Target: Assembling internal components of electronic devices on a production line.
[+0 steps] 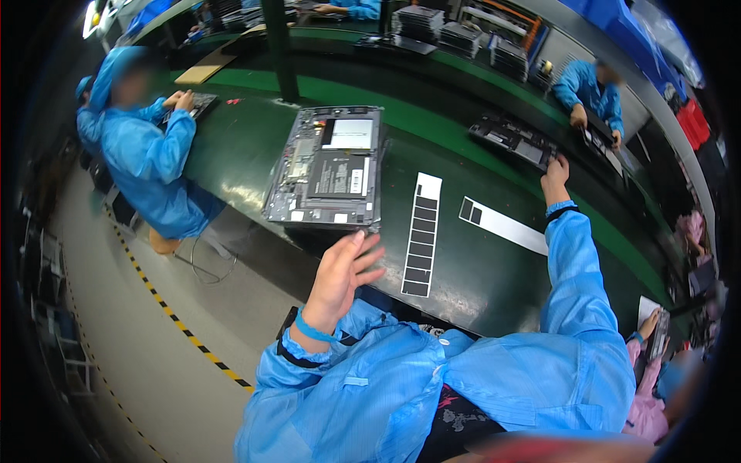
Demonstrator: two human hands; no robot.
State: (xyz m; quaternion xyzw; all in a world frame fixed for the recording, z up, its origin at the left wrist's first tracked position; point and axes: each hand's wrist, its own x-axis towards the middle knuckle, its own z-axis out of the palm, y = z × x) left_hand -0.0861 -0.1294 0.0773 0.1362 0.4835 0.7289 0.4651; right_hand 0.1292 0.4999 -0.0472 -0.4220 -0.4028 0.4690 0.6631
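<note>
My left hand (345, 272) is raised by the bench's near edge with its fingers apart, holding nothing. Just beyond its fingertips lies an opened laptop base (296, 185), its battery and circuit board exposed; it appears to rest on others stacked beneath. My right arm reaches far across the bench. There my right hand (554, 179) grips the near right corner of a second dark laptop base (509, 139). Between my arms lie a white strip of black rectangular stickers (421, 238) and another, mostly bare white strip (505, 226) with a few black pieces at one end.
The green bench (455, 174) runs across, with a dark conveyor belt along it and a green post (279, 50) behind. Co-workers in blue (150, 150) handle devices at left and far right (598, 96); one in pink (648, 401) sits at right. Stacked laptop parts (417, 23) stand beyond.
</note>
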